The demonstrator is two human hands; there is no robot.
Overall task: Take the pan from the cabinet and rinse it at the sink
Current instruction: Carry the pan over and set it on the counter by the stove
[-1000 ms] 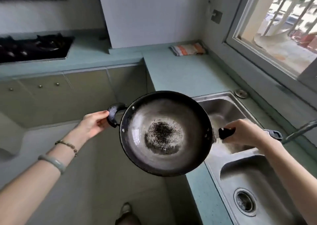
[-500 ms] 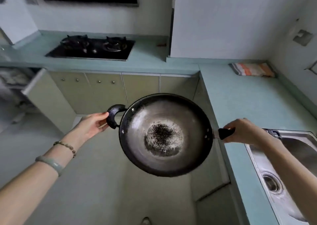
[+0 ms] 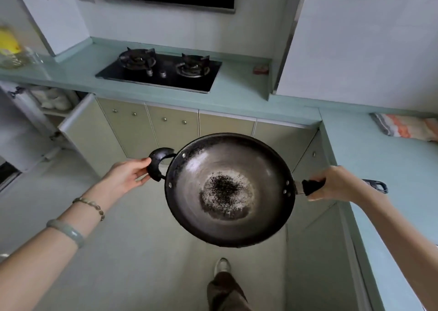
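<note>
A round dark pan (image 3: 256, 168) with a scorched black patch at its centre hangs level in mid-air over the floor, in front of the lower cabinets. My left hand (image 3: 128, 176) grips its small loop handle on the left side. My right hand (image 3: 336, 184) is closed around the long black handle on the right, whose end ring pokes out past my wrist. The sink is out of view. One cabinet door (image 3: 90, 130) at the left stands open.
A teal L-shaped counter (image 3: 237, 85) runs along the back and down the right side. A black two-burner gas hob (image 3: 161, 72) is set into it. A striped cloth (image 3: 405, 127) lies at the right. A yellow-capped bottle (image 3: 9, 47) stands far left. My foot (image 3: 221, 267) shows below.
The view has swung left, away from the sink, which has dropped out of sight, toward the hob and the open cabinet. The pan stays held the same way in both hands.
</note>
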